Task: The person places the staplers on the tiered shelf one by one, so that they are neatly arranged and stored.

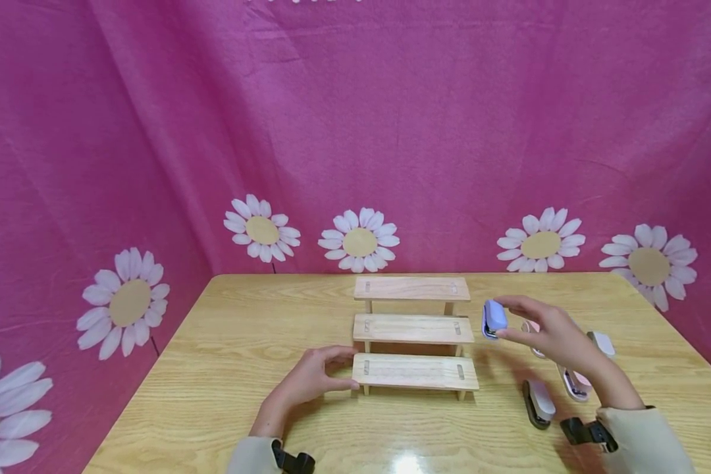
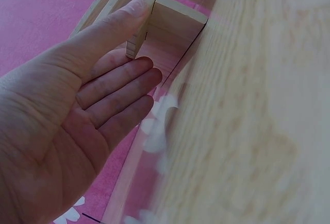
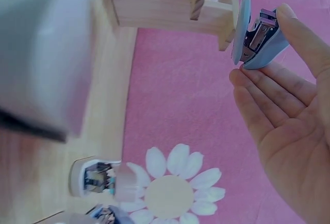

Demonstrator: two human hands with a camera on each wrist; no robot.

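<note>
A rounded blue stapler (image 1: 495, 316) is pinched in the right hand (image 1: 548, 332), raised beside a three-tiered rack (image 1: 413, 328) of pale, grained wood. Its lowest board (image 1: 413, 372) is gripped at one end by the left hand (image 1: 311, 377). Partly hidden, seemingly plastic staplers (image 1: 541, 399) are spread on the table (image 1: 225, 355).

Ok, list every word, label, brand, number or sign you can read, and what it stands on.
There is no readable text.
Blue stapler in the right hand, and the other staplers: any marks are too small or blurred to read.
Wooden shelf: no lettering visible.
Pink cloth: daisies, no words.
</note>
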